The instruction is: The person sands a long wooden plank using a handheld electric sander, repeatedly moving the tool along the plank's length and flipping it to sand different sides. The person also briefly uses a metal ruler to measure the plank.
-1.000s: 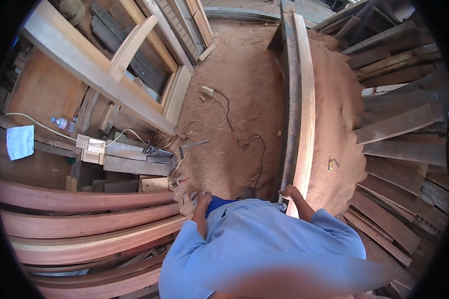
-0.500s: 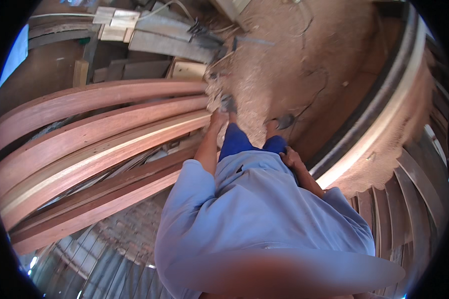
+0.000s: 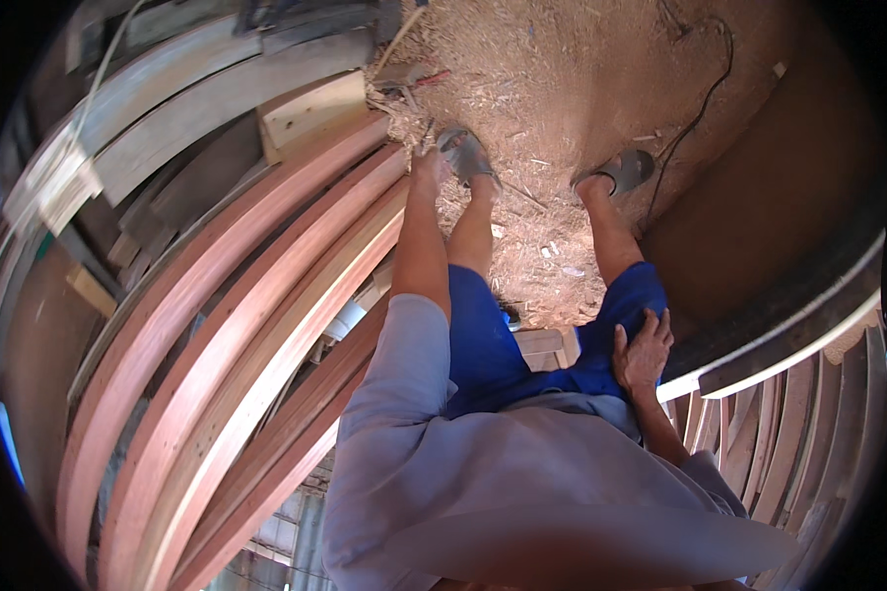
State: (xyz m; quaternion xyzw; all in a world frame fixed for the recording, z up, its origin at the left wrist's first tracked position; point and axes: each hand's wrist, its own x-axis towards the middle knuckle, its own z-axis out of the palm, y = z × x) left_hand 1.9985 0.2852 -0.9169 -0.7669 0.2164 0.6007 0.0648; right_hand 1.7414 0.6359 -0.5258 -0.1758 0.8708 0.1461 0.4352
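Note:
My left arm reaches forward along the ends of several long reddish wooden beams (image 3: 163, 310). My left hand (image 3: 426, 167) is low by those ends, close to my left sandal (image 3: 466, 156). Its fingers are small and blurred, so what they touch cannot be made out. On my right thigh, over the blue shorts (image 3: 621, 295), lies my right hand (image 3: 645, 353), flat with its fingers a little apart and nothing in it. One beam with a paler, yellowish face (image 3: 266, 379) runs among the reddish ones.
Wood shavings cover the brown ground (image 3: 552, 89). A dark cable (image 3: 695, 123) curves past my right sandal (image 3: 631, 171). Grey planks (image 3: 212, 89) and a pale wood block (image 3: 315, 113) stand at the far left. At right is a dark curved edge (image 3: 779, 320), with stacked boards (image 3: 788, 424) below it.
The view has shifted and turned, so my legs and the beam ends show larger. My right hand now lies more openly on my thigh. My left hand stays by the beam ends.

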